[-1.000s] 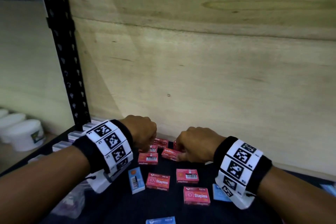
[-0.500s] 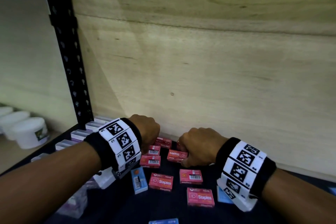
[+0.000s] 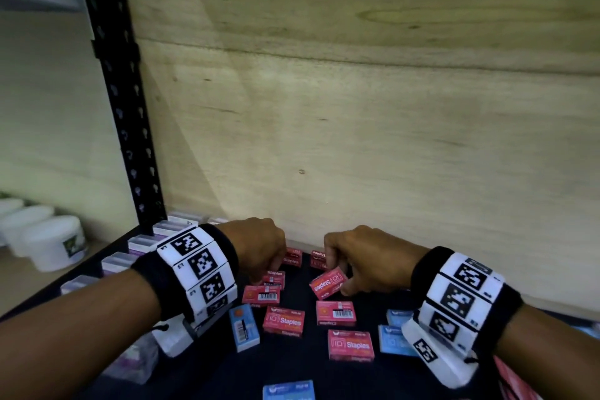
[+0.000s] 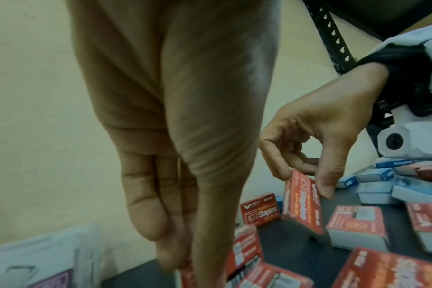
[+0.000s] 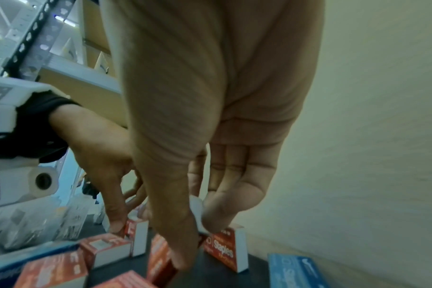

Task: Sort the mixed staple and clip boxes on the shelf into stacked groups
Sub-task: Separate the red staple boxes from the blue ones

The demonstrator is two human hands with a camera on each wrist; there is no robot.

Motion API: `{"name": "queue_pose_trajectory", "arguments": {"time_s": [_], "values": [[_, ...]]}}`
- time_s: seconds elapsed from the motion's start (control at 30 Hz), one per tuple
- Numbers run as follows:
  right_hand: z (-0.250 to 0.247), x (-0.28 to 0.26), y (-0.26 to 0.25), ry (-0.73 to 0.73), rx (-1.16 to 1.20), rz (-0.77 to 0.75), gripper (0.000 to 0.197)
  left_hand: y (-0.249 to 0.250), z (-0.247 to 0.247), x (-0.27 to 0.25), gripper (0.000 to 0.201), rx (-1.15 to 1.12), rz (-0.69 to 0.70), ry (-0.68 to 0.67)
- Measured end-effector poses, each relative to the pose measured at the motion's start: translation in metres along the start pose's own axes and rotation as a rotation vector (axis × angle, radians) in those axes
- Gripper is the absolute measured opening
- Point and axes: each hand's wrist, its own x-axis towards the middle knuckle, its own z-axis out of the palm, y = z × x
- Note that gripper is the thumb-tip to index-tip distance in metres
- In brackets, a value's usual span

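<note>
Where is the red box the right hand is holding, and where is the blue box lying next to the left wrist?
red box [image 3: 328, 282], head view, on its printed top face.
blue box [image 3: 243, 328], head view, middle of its top face.
right hand [image 3: 367, 256], head view, back of the hand.

Dim, soft blur (wrist views), warped edges

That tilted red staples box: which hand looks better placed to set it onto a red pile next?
Probably the right hand: its thumb and fingers already pinch the red staples box, lifted and tilted. The left hand is busy gripping another red box on the shelf.
</note>
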Motion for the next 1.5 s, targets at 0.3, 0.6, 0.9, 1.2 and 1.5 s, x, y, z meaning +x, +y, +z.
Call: {"name": "queue_pose_trajectory", "arguments": {"time_s": [0.3,0.6,0.9,1.2,1.5], "values": [[-0.003,0.000,-0.002,-0.002,-0.001,-0.047,0.035,-0.006,-0.001,-0.004,0.026,-0.149,-0.015,-0.010],[0.005,0.010,-0.005,-0.009,-0.022,-0.033,0.025,-0.007,0.002,-0.008,0.026,-0.172,0.020,-0.009],[0.010,0.018,-0.003,-0.055,-0.084,-0.023,0.026,-0.008,0.010,-0.001,0.023,-0.319,0.001,0.053],[0.012,0.015,-0.003,-0.097,-0.107,-0.023,0.029,-0.003,0.009,0.002,0.021,-0.371,0.031,0.044],[0.011,0.013,0.001,-0.107,-0.117,0.041,0.029,0.002,0.002,0.001,0.052,-0.384,0.098,0.001]]}}
